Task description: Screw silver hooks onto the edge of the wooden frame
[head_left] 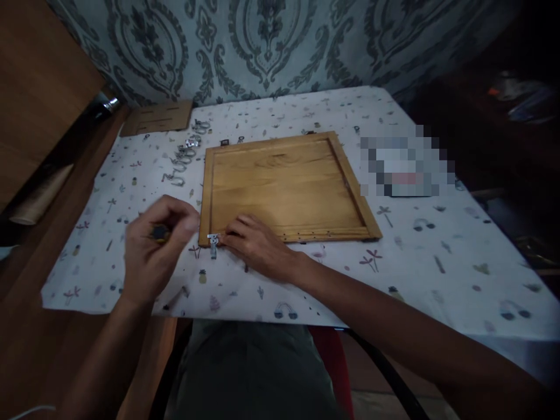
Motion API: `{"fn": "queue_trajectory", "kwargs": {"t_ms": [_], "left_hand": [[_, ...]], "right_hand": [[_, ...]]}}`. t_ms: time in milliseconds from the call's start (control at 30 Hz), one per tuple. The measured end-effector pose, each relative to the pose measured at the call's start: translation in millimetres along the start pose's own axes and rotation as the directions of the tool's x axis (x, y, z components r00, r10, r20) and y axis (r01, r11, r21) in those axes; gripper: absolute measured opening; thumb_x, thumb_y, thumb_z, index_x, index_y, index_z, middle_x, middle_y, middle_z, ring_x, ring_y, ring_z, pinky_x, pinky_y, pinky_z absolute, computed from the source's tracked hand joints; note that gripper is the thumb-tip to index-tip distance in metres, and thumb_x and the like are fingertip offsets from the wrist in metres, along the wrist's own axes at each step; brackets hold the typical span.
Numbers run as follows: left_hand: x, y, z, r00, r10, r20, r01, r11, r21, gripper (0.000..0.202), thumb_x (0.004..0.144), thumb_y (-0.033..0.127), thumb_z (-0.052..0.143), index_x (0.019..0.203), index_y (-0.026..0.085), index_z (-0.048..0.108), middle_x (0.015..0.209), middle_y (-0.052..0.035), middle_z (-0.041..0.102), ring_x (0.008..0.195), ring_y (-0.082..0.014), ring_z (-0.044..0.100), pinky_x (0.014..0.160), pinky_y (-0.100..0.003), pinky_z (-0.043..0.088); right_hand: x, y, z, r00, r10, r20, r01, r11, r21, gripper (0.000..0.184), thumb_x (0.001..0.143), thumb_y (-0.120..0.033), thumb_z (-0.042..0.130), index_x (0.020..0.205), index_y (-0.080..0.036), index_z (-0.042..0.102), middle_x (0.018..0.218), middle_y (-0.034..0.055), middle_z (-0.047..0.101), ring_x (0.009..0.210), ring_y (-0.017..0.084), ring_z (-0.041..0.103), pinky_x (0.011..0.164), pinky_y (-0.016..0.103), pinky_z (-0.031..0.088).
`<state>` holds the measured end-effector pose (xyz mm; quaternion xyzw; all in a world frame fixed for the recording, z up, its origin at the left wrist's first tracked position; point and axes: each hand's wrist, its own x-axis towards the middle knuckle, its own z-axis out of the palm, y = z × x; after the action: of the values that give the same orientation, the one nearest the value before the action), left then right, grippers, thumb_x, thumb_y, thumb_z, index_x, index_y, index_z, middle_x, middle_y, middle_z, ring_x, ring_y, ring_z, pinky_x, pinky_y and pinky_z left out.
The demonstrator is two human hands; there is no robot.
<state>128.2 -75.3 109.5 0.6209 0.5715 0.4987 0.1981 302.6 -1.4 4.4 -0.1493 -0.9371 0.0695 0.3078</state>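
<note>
A shallow wooden tray-like board (284,186) lies flat on a patterned white tablecloth (420,262). A small metal hook (213,244) sits at the board's near left corner. My right hand (258,248) rests on the near edge of the board, its fingertips pinching or steadying that hook. My left hand (153,248) hovers just left of the corner, fingers curled round a small dark tool with a yellow part (160,233), probably a screwdriver handle.
A row of several metal hooks (186,154) lies on the cloth left of the board. A brown cardboard piece (157,118) sits at the back left. A blurred-out item (405,166) lies at the right. A patterned wall stands behind the table.
</note>
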Motion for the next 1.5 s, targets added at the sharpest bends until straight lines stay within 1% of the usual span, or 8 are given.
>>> {"fn": "queue_trajectory", "kwargs": {"t_ms": [133, 233, 333, 833, 1067, 1267, 1367, 1500], "left_hand": [[-9, -27, -11.5, 0.956, -0.021, 0.293, -0.073, 0.949, 0.308, 0.036, 0.087, 0.052, 0.073, 0.104, 0.021, 0.070, 0.075, 0.0012, 0.060, 0.066, -0.0145, 0.057, 0.060, -0.027, 0.044], [-18, -46, -13.9, 0.923, 0.026, 0.385, -0.202, 0.883, 0.423, 0.058, 0.088, 0.067, 0.064, 0.123, 0.021, 0.064, 0.091, -0.0029, 0.065, 0.081, -0.0194, 0.063, 0.071, -0.031, 0.050], [-25, -56, -14.0, 0.901, 0.052, 0.430, -0.271, 0.842, 0.466, 0.063, 0.090, 0.071, 0.057, 0.128, 0.021, 0.061, 0.098, -0.0045, 0.065, 0.088, -0.0219, 0.065, 0.075, -0.033, 0.052], [-28, -64, -10.3, 0.879, -0.087, 0.470, -0.105, 0.924, 0.367, 0.036, 0.094, 0.050, 0.066, 0.119, 0.024, 0.067, 0.097, -0.0013, 0.062, 0.085, -0.0190, 0.066, 0.073, -0.030, 0.049], [-25, -65, -10.5, 0.870, -0.122, 0.478, -0.080, 0.921, 0.381, 0.035, 0.091, 0.047, 0.071, 0.118, 0.025, 0.068, 0.102, -0.0015, 0.066, 0.089, -0.0205, 0.067, 0.075, -0.031, 0.050], [-24, -65, -7.8, 0.870, -0.096, 0.484, -0.108, 0.920, 0.377, 0.026, 0.090, 0.036, 0.071, 0.113, 0.025, 0.065, 0.097, -0.0005, 0.064, 0.088, -0.0200, 0.066, 0.072, -0.030, 0.047], [-24, -64, -5.9, 0.878, -0.096, 0.468, -0.126, 0.898, 0.421, 0.012, 0.088, 0.023, 0.067, 0.100, 0.022, 0.064, 0.092, -0.0003, 0.061, 0.084, -0.0194, 0.064, 0.069, -0.029, 0.044], [-24, -63, -4.7, 0.886, -0.084, 0.455, -0.126, 0.902, 0.412, 0.008, 0.085, 0.014, 0.061, 0.089, 0.021, 0.061, 0.086, 0.0009, 0.056, 0.078, -0.0176, 0.060, 0.067, -0.028, 0.042]], "right_hand": [[0, 0, -1, 1.000, 0.011, 0.011, -0.011, 1.000, 0.012, 0.022, 0.103, -0.024, 0.053, 0.105, -0.014, 0.072, 0.090, 0.0086, 0.066, 0.087, 0.021, 0.050, 0.076, 0.035, 0.044], [0, 1, -2, 1.000, 0.016, 0.006, -0.017, 0.999, 0.039, 0.023, 0.103, -0.025, 0.053, 0.104, -0.013, 0.073, 0.092, 0.0092, 0.068, 0.088, 0.021, 0.051, 0.079, 0.035, 0.045], [0, 1, -2, 1.000, 0.026, 0.005, -0.026, 0.997, 0.071, 0.023, 0.103, -0.026, 0.054, 0.102, -0.014, 0.073, 0.093, 0.0096, 0.068, 0.089, 0.021, 0.052, 0.081, 0.035, 0.046], [-1, 0, -7, 1.000, 0.023, -0.002, -0.022, 0.999, 0.044, 0.026, 0.103, -0.027, 0.052, 0.102, -0.013, 0.074, 0.091, 0.0100, 0.068, 0.088, 0.022, 0.054, 0.080, 0.036, 0.050], [-3, 2, -9, 0.998, 0.042, 0.042, -0.046, 0.996, 0.076, 0.026, 0.104, -0.028, 0.051, 0.104, -0.015, 0.073, 0.094, 0.0100, 0.069, 0.089, 0.022, 0.056, 0.082, 0.038, 0.049], [11, -19, -19, 0.987, 0.129, -0.094, -0.117, 0.985, 0.124, 0.027, 0.101, -0.036, 0.056, 0.106, -0.015, 0.072, 0.097, 0.0105, 0.070, 0.090, 0.023, 0.059, 0.082, 0.039, 0.047], [27, -38, -20, 0.976, 0.217, 0.029, -0.219, 0.965, 0.147, 0.030, 0.100, -0.041, 0.058, 0.100, -0.014, 0.072, 0.088, 0.0088, 0.070, 0.084, 0.022, 0.057, 0.077, 0.036, 0.046], [44, -53, -17, 0.930, 0.343, 0.135, -0.364, 0.910, 0.199, 0.015, 0.094, -0.029, 0.069, 0.087, -0.016, 0.071, 0.083, 0.0049, 0.068, 0.082, 0.019, 0.058, 0.075, 0.032, 0.045]]}}
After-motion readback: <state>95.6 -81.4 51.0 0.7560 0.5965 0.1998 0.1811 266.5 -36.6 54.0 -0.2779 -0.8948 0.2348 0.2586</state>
